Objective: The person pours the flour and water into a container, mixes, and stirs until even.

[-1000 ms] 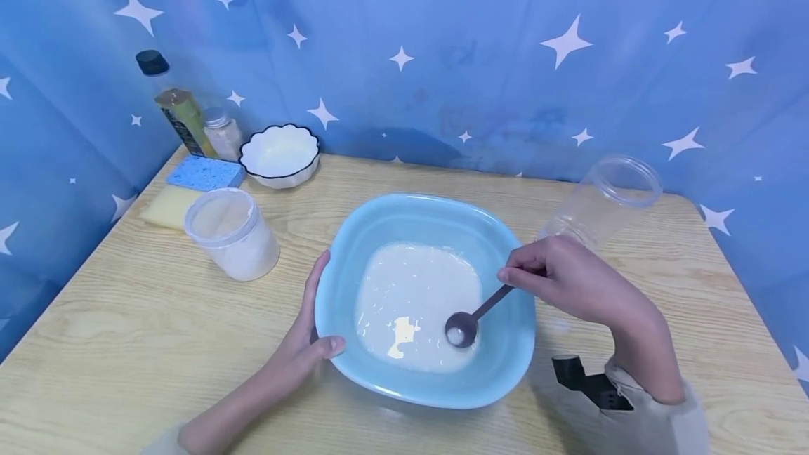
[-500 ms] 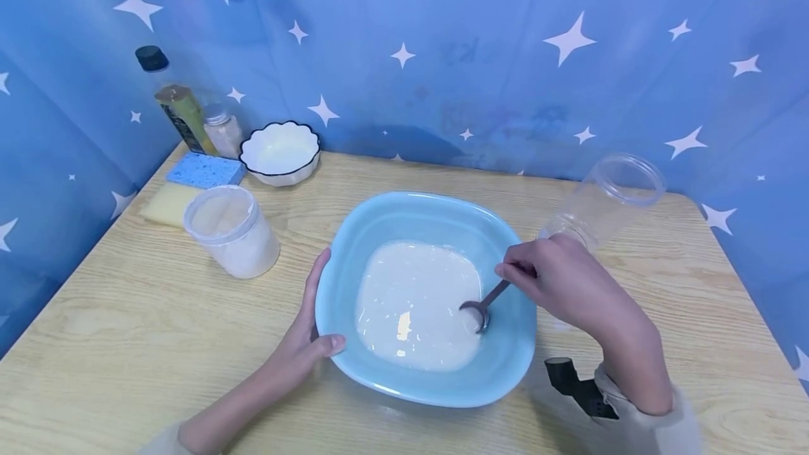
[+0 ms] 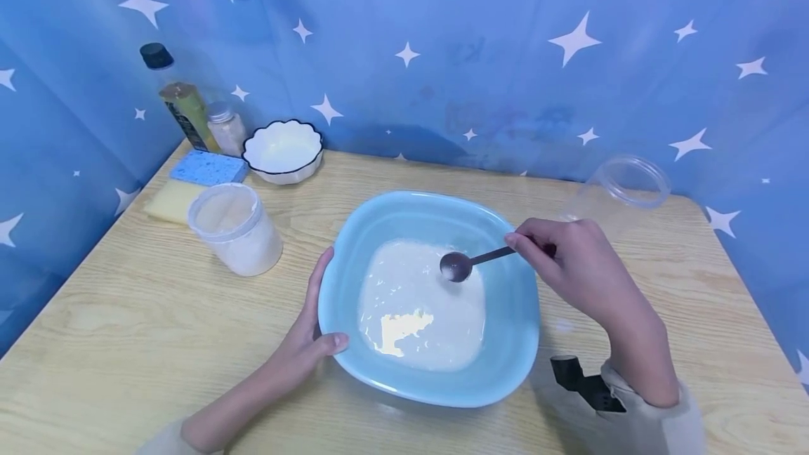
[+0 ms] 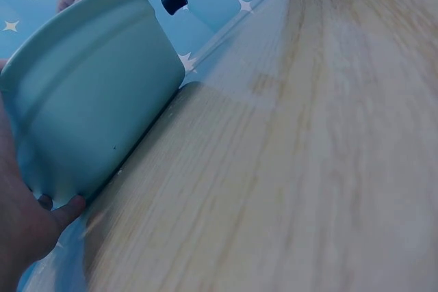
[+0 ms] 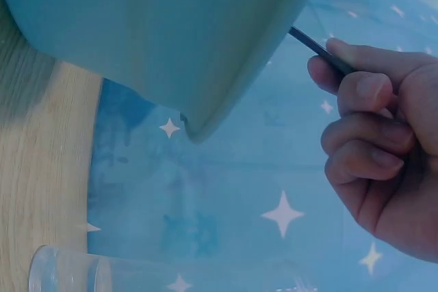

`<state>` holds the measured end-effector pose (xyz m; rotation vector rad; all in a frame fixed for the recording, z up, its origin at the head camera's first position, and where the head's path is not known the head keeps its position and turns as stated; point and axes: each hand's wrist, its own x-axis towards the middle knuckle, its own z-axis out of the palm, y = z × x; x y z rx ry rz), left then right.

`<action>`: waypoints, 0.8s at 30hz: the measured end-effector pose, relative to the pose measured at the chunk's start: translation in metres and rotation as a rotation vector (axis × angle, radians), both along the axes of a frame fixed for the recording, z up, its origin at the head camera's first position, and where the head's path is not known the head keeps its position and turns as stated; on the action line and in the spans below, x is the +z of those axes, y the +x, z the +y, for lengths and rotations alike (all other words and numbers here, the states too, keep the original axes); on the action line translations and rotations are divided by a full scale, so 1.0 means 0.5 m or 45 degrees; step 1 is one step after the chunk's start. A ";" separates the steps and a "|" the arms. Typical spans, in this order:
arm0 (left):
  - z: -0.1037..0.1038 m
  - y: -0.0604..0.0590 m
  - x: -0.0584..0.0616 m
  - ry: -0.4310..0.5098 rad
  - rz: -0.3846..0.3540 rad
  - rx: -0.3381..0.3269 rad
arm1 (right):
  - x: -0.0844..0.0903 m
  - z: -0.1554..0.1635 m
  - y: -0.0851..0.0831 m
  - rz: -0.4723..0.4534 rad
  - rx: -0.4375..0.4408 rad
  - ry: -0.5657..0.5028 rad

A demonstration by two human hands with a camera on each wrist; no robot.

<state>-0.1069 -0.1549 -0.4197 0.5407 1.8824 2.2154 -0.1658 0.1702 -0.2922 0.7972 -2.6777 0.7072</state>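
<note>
A light blue plastic basin (image 3: 432,395) stands on the table with a milky white liquid (image 3: 417,328) in it. My left hand (image 3: 311,332) holds its left side, thumb over the rim and fingers along the outer wall. In the left wrist view, fingertips of this left hand (image 4: 34,227) lie low against the basin wall (image 4: 96,100). My right hand (image 3: 578,265) pinches the handle of a dark brown measuring spoon (image 3: 456,267) over the far right part of the liquid. In the right wrist view, thumb and fingers of the right hand (image 5: 383,121) curl round the handle (image 5: 318,49).
An open jar of white powder (image 3: 243,234) stands left of the basin. Behind it are a blue sponge (image 3: 208,168), a yellow sponge (image 3: 172,202), an oil bottle (image 3: 188,114), a small jar (image 3: 226,128) and a white scalloped bowl (image 3: 284,149). A clear plastic jar (image 3: 622,185) stands back right.
The spoon dips at the basin's right side, then rises and swings towards the far side, with its bowl now over the liquid. My left hand keeps its hold on the basin.
</note>
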 end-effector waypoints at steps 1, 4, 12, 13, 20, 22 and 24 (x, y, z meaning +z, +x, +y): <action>0.000 0.000 0.000 0.002 0.002 0.000 | 0.000 0.001 -0.001 -0.013 0.000 0.001; 0.001 -0.002 0.001 -0.003 0.008 0.005 | -0.001 0.001 -0.003 -0.038 -0.013 0.005; 0.002 -0.004 0.000 0.002 0.008 0.000 | -0.015 -0.018 -0.007 -0.166 -0.013 0.006; 0.002 -0.004 0.000 0.003 0.007 0.000 | -0.018 -0.023 -0.008 -0.198 -0.004 0.001; 0.002 -0.002 0.001 -0.014 0.004 0.020 | -0.045 -0.060 -0.015 -0.367 0.019 -0.061; 0.002 -0.002 0.000 -0.002 0.011 0.017 | -0.052 -0.068 -0.017 -0.411 0.006 -0.059; 0.003 -0.002 0.000 0.014 0.014 0.006 | -0.055 -0.071 -0.017 -0.444 -0.025 -0.032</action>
